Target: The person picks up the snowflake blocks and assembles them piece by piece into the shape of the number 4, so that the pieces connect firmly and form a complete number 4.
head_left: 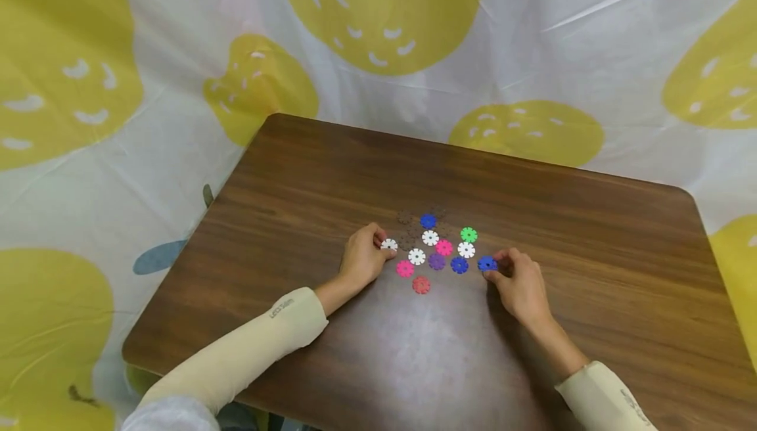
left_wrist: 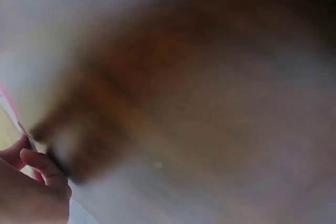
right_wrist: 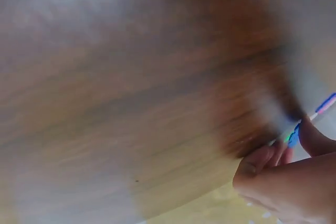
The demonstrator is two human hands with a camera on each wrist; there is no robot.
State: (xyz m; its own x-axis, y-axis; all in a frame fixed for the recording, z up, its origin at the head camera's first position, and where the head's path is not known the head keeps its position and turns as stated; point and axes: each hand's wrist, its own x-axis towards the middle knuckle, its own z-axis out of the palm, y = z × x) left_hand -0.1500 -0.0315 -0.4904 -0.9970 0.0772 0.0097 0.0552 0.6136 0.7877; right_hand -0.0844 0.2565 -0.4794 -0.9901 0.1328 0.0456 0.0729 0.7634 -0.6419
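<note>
Notched discs (head_left: 444,243) dotted the worktop (head_left: 331,175). Fingers of the left hand (head_left: 362,255) pinched a white disc (head_left: 388,244), those of the right hand (head_left: 523,284) a blue disc (head_left: 486,261)!

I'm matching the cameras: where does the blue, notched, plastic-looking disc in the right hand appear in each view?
Head: the blue, notched, plastic-looking disc is right of centre, below mid-height, pinched in the right hand.
Left wrist: not visible.
Right wrist: the disc is in that hand, towards the right edge, below mid-height.
Shared landmark: the right hand, in head and right wrist views.
</note>
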